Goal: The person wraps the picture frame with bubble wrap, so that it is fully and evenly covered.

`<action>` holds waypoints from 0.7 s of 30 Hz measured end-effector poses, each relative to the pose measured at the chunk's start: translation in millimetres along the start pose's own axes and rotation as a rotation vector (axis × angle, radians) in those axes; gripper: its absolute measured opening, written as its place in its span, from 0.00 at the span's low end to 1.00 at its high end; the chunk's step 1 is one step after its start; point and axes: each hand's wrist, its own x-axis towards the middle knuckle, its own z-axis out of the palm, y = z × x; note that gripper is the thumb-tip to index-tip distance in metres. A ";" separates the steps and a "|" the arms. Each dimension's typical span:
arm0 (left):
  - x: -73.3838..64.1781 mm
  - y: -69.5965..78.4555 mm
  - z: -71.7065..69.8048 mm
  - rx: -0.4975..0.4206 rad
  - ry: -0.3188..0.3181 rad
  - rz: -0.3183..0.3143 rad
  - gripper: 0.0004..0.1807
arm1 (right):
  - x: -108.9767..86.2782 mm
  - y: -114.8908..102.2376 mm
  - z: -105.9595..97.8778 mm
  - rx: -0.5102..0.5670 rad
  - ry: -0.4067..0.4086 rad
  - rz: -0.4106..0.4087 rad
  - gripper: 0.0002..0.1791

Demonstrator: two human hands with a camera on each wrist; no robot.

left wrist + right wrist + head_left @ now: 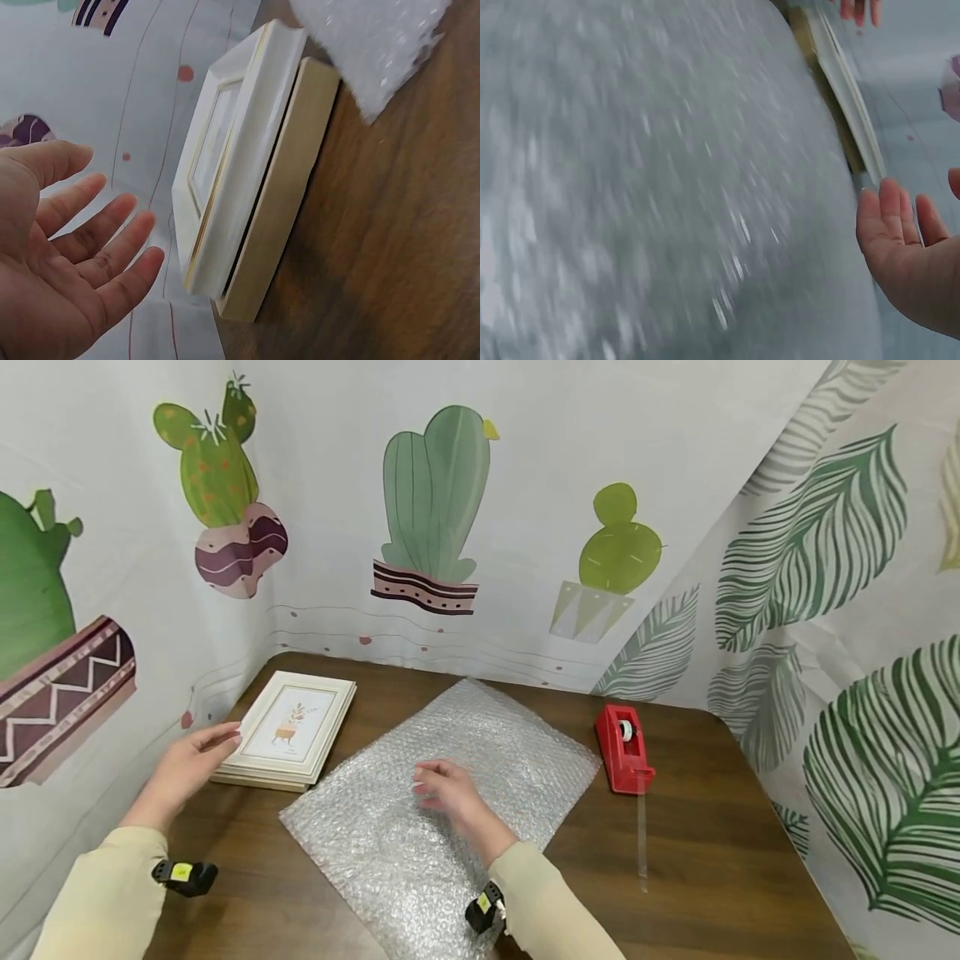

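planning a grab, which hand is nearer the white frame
The left hand: it is beside the white frame, while the right hand is over the bubble wrap.

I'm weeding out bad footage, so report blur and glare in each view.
Head view: bright glints on the bubble wrap, slight blur on the right hand; left wrist view: picture frames fairly clear, bubble wrap lightly glinting; right wrist view: bubble wrap smeared into streaks, right hand clearer.

I record a brown wood-grain table [720,843] with rounded far corners, standing against pale cloth walls [540,410]. I note cacti [442,502] printed behind and to the left, large striped green leaves [817,543] to the right, and creases in the cloth there. I find the light soft.
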 end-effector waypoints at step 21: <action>12.7 -46.8 -3.1 -0.387 0.003 -0.157 0.38 | 24.7 0.4 79.8 0.304 -0.075 0.131 0.21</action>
